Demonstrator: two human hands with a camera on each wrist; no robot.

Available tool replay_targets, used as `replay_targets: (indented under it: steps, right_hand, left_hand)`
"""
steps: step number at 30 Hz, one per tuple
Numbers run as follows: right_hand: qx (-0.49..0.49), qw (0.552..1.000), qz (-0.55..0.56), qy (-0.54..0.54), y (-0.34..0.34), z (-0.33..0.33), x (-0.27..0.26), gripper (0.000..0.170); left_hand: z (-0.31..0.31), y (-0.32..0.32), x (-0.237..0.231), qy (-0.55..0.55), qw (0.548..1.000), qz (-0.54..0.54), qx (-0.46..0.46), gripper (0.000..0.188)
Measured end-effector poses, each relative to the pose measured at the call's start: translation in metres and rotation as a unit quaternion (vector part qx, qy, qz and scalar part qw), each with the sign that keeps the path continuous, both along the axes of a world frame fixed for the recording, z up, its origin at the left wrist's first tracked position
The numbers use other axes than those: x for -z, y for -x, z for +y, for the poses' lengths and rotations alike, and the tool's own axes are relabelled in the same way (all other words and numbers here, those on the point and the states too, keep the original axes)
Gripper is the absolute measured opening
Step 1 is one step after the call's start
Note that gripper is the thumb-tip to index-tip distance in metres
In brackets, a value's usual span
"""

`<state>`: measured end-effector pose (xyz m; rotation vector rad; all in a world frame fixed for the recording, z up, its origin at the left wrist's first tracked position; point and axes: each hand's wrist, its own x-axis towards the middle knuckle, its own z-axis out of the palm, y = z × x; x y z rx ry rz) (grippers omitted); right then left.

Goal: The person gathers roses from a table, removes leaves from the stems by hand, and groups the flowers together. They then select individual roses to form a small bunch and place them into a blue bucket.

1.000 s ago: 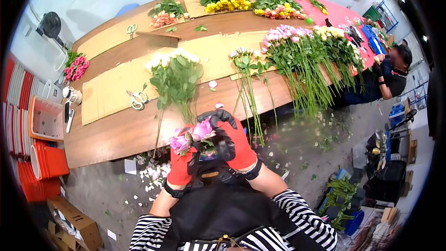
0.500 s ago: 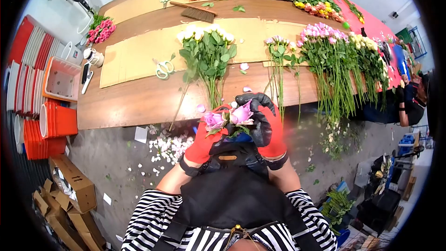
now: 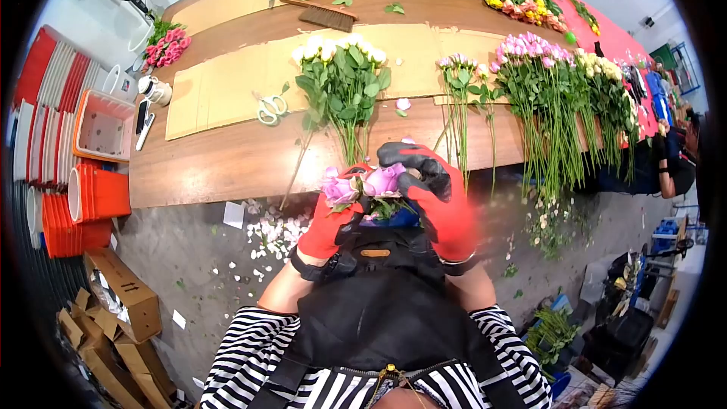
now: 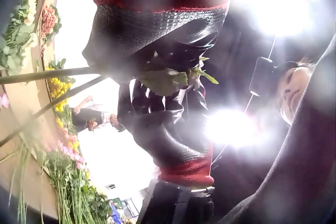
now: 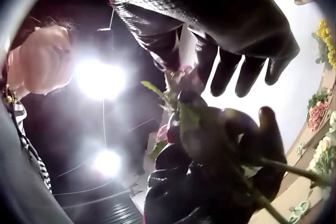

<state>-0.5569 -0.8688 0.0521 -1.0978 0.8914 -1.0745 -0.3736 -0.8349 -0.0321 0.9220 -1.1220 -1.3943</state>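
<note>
Two lilac-pink roses, the left bloom (image 3: 340, 190) and the right bloom (image 3: 385, 180), stand side by side in front of the apron. My left hand (image 3: 324, 233), in a red glove with black coating, grips their stems just below the heads. Two stems (image 4: 50, 74) run out past that hand in the left wrist view. My right hand (image 3: 445, 208), gloved alike, is at the right bloom. In the right wrist view its thumb and forefinger pinch at the bloom's petals (image 5: 184, 79), the other fingers extended. Leaves (image 4: 165, 81) show between the hands.
White roses (image 3: 341, 79) lie on cardboard (image 3: 219, 98) at the table's near side, with scissors (image 3: 272, 110) to their left. Pink roses (image 3: 534, 51) with overhanging stems lie to the right. A brush (image 3: 327, 17) lies farther back. Petals (image 3: 276, 235) litter the floor. Another person stands at far right.
The head view has tilted down and turned left. My left hand keeps its grip on the roses. My right hand has shifted slightly at the right bloom, its fingers less curled.
</note>
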Motion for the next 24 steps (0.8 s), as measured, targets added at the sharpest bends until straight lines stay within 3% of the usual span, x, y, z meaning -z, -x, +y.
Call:
replay_targets:
  steps: [1, 3, 7, 9, 10, 13, 16, 17, 19, 22, 24]
  right_hand:
    - [0.006, 1.0, -0.006, 0.015, 0.0, -0.001, 0.006, 0.029]
    - [0.015, 0.999, -0.019, 0.045, -0.004, -0.003, 0.013, 0.026]
    - [-0.002, 0.987, -0.134, -0.089, -0.008, -0.004, 0.009, 0.017]
    - [0.003, 0.987, -0.136, -0.08, -0.012, -0.004, 0.007, 0.017]
    - [0.011, 0.986, -0.142, -0.092, -0.013, -0.003, 0.009, 0.017]
    - [0.047, 0.975, -0.204, -0.081, -0.011, -0.002, 0.019, 0.016]
    - [0.069, 0.992, -0.096, -0.044, 0.003, -0.014, 0.029, 0.019]
    - [0.049, 0.998, -0.016, 0.04, 0.008, -0.017, 0.025, 0.021]
    - [-0.004, 0.998, -0.066, -0.021, 0.019, -0.016, 0.02, 0.027]
    - [0.084, 0.996, -0.011, 0.026, 0.015, -0.009, 0.005, 0.033]
    - [0.093, 0.987, 0.055, 0.117, 0.016, -0.006, 0.003, 0.035]
  left_hand:
    - [0.001, 0.0, 0.002, -0.017, 0.999, 0.048, 0.005, 0.039]
    - [-0.001, -0.002, 0.002, -0.008, 0.999, 0.037, 0.038, 0.038]
    - [-0.005, -0.002, -0.012, -0.005, 0.998, -0.004, 0.065, 0.033]
    - [-0.003, 0.0, -0.019, -0.01, 0.998, -0.037, 0.045, 0.032]
    - [-0.004, -0.001, -0.009, 0.039, 0.998, 0.015, 0.051, 0.033]
    - [-0.003, -0.005, -0.008, -0.017, 0.987, 0.091, 0.131, 0.036]
    - [-0.001, -0.007, 0.0, -0.092, 0.976, 0.141, 0.137, 0.043]
    - [-0.001, -0.008, 0.006, -0.089, 0.981, 0.141, 0.097, 0.048]
    - [-0.004, -0.008, 0.01, -0.083, 0.987, 0.137, 0.017, 0.058]
    - [-0.015, -0.008, 0.013, 0.006, 0.997, 0.065, -0.051, 0.057]
    - [-0.009, -0.005, 0.005, -0.033, 0.996, 0.037, -0.07, 0.056]
